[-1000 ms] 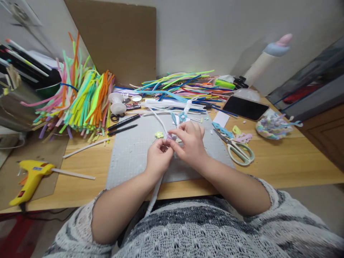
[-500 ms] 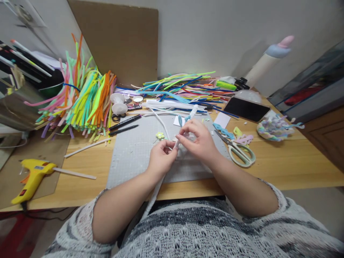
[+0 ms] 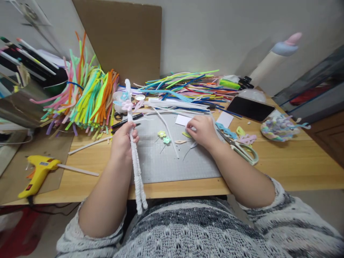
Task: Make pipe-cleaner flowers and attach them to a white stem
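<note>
My left hand (image 3: 123,141) is wrapped round a long white pipe-cleaner stem (image 3: 137,179), held upright at the mat's left side. A pink flower (image 3: 127,105) and a blue flower (image 3: 124,96) sit near its top, with a pink loop leaf (image 3: 139,105) at the side. Over the mat's right part, my right hand (image 3: 202,130) has its fingers pinched together; what lies between them is hidden. By its fingertips are a green leaf (image 3: 186,134) and a peach leaf (image 3: 180,142), with a blue-grey leaf (image 3: 193,145) below. Yellow (image 3: 161,134) and mint (image 3: 167,140) flowers lie further left.
A grey cutting mat (image 3: 158,168) covers the table's middle. Scissors (image 3: 245,152) lie to the right, near a phone (image 3: 249,108) and a braided bundle (image 3: 278,128). Pipe cleaners (image 3: 182,87) are heaped behind. At the left lies a yellow glue gun (image 3: 39,172).
My hands have parted: the left has moved left with the white stem, now upright, and the right has moved slightly right, down near the leaves. Flowers and leaves on the mat now show.
</note>
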The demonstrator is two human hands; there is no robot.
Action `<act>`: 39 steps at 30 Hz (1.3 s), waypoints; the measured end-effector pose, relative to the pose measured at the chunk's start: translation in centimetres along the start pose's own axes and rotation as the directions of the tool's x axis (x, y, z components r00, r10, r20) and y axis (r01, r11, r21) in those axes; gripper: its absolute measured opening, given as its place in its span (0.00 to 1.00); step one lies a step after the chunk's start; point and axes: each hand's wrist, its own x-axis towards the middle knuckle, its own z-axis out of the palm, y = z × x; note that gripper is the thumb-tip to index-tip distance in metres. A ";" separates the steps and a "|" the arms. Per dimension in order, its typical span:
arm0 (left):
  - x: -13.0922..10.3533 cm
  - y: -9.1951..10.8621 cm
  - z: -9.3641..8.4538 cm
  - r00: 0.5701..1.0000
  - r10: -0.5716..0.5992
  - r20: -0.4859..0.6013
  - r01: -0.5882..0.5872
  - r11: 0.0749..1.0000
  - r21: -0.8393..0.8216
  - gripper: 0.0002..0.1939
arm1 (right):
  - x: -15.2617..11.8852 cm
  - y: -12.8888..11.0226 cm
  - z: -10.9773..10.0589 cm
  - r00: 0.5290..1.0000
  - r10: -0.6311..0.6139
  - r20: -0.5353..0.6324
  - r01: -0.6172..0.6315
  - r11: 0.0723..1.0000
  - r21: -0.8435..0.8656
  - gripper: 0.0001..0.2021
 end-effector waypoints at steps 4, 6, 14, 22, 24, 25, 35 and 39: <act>-0.1 -0.6 0.2 1.000 0.003 0.014 -0.002 0.999 -0.054 0.06 | -0.3 -1.3 -0.1 0.996 0.042 0.077 -0.046 0.998 0.052 0.08; -0.1 -1.0 0.0 0.999 0.016 0.044 -0.013 0.999 -0.050 0.05 | -0.1 -2.8 -0.5 0.997 0.056 0.047 -0.061 0.991 0.120 0.08; 0.1 -2.0 -0.5 0.987 -0.010 0.159 0.009 1.000 0.008 0.09 | 3.9 -7.6 2.0 0.956 0.037 0.292 -0.045 0.999 0.021 0.12; -0.7 -2.4 0.0 0.984 0.028 0.175 -0.028 1.000 -0.006 0.14 | 4.5 -8.4 1.7 0.913 0.069 0.402 -0.157 0.969 0.189 0.06; -0.9 -2.4 0.1 0.987 0.056 0.150 -0.056 0.998 -0.004 0.15 | 4.3 -8.2 0.0 0.901 0.017 0.433 -0.183 0.921 0.345 0.05; -0.9 -2.4 0.1 0.988 0.070 0.136 -0.070 0.998 -0.006 0.15 | 4.1 -8.0 -1.1 0.903 -0.033 0.428 -0.184 0.872 0.454 0.04; -2.1 -4.3 0.8 0.978 0.008 0.210 -0.037 0.991 0.132 0.15 | 2.2 -8.1 -4.3 0.980 -0.023 0.200 -0.144 0.610 0.779 0.07; -2.6 -4.9 1.1 0.973 -0.017 0.228 -0.025 0.983 0.183 0.14 | 1.9 -8.8 -2.3 0.969 0.189 0.157 -0.220 0.382 0.897 0.11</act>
